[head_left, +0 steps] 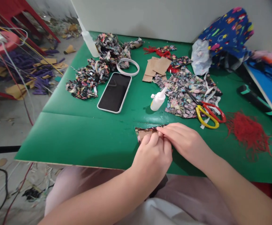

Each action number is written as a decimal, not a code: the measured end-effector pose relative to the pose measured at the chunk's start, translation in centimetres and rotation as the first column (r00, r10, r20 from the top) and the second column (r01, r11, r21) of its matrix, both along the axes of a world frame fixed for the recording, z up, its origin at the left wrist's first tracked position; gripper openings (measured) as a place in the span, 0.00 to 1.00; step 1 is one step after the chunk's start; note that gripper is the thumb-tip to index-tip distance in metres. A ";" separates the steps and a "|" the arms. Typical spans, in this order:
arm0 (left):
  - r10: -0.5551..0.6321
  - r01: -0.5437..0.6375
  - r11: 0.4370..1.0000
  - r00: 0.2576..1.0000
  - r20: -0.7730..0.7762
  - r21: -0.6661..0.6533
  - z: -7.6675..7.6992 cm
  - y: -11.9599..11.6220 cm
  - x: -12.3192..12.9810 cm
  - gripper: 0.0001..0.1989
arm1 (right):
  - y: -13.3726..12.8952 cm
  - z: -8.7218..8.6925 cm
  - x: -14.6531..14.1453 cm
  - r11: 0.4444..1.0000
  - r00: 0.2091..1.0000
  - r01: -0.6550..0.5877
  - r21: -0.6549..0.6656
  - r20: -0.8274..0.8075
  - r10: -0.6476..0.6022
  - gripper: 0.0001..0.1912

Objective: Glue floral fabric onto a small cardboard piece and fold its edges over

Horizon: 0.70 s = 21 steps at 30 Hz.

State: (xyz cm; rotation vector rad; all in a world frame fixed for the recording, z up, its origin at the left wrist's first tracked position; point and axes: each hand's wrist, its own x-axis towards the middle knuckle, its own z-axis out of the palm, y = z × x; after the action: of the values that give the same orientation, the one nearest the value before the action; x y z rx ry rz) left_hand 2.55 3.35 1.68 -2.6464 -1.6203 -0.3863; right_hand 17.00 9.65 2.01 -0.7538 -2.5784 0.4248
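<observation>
A small piece of dark floral fabric with brown card on it [143, 133] lies near the front edge of the green table [79, 134]. My left hand [152, 153] rests over it, its fingers curled and pressed on the card. From the right, my right hand [185, 140] reaches in, fingers together and pinching the fabric's upper edge. Both hands touch each other and hide most of the piece. Beyond them stands a small white glue bottle [158, 100]. Scissors with red and yellow handles [208, 115] lie on floral fabric [185, 90] to the right.
A phone [114, 92], a white tape ring [128, 67] and crumpled floral fabric [89, 78] are at the left. Brown card pieces [155, 67] lie at the back. A tall bottle [90, 43] stands back left; red threads [249, 134] and blue patterned cloth [228, 32] are at the right.
</observation>
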 end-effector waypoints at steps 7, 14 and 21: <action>-0.071 0.071 0.997 0.997 0.016 -0.024 -0.6 -0.6 -0.1 0.13 | -0.9 -0.8 -0.2 0.995 0.995 0.098 0.000 -0.013 -0.098 0.14; 0.027 -0.044 0.995 0.983 0.184 0.092 1.0 1.2 -6.0 0.15 | -0.4 -1.4 -0.4 0.987 0.987 0.157 0.020 0.036 -0.157 0.15; 0.129 -0.114 0.990 0.969 0.209 -0.082 -0.2 2.4 -9.1 0.13 | 0.0 -1.3 -0.4 0.987 0.985 0.153 0.042 0.073 -0.156 0.16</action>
State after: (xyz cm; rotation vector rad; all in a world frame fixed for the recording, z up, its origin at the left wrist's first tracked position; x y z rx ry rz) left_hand -6.54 5.71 1.44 -2.6142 -1.8773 -0.6419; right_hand 16.61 9.69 0.67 -0.9658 -2.5663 0.3056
